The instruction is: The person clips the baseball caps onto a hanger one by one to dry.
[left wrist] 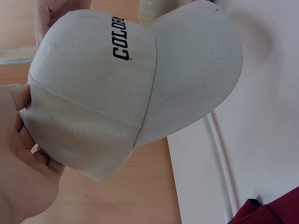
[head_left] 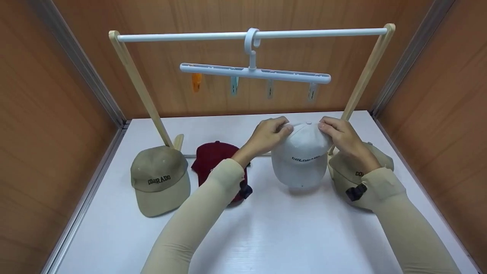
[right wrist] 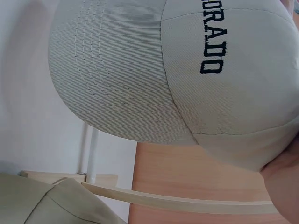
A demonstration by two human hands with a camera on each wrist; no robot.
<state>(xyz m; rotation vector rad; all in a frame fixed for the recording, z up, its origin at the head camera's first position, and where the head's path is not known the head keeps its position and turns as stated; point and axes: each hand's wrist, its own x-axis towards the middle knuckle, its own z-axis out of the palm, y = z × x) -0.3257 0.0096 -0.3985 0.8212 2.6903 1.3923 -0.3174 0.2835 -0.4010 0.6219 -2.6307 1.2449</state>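
A white baseball cap (head_left: 302, 152) with dark lettering is held up above the white table, its brim pointing down toward me. My left hand (head_left: 268, 135) pinches the cap's crown at its left side. On the opposite side, my right hand (head_left: 344, 139) grips the crown between thumb and fingers. In the left wrist view the fingers of the left hand (left wrist: 28, 163) curl behind the cap (left wrist: 93, 93). The right wrist view shows the cap's brim (right wrist: 112, 70) close up, with only part of the right hand (right wrist: 285, 177) visible at the edge.
Above hangs a pale blue clip hanger (head_left: 255, 73) with several clips, hooked on a white rod (head_left: 182, 37) between wooden posts. An olive cap (head_left: 159, 179) lies at left, a maroon cap (head_left: 213, 156) behind my left forearm. Another khaki cap (head_left: 342, 186) sits under my right wrist.
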